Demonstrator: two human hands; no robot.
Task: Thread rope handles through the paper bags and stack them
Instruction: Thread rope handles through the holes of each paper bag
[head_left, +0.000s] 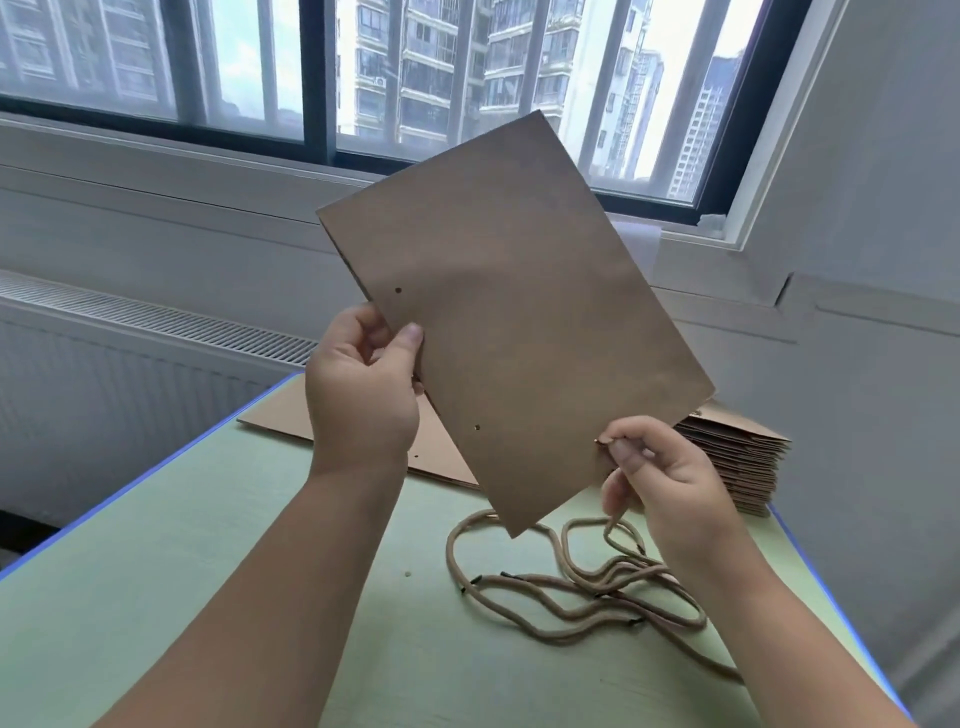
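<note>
I hold a flat brown paper bag (519, 322) up in the air, tilted, with two small punched holes near its left edge. My left hand (361, 395) pinches that edge between thumb and fingers, between the two holes. My right hand (660, 483) is at the bag's lower right edge and pinches the tip of a tan rope handle (613, 525) that hangs down from it. Several more rope handles (582, 592) lie tangled on the green table (156, 597) below the bag.
A tall stack of flat brown bags (737, 462) sits at the table's far right corner. Another flat bag (441, 452) lies on the table behind my left hand. The table has blue edges; a radiator and a window stand beyond it.
</note>
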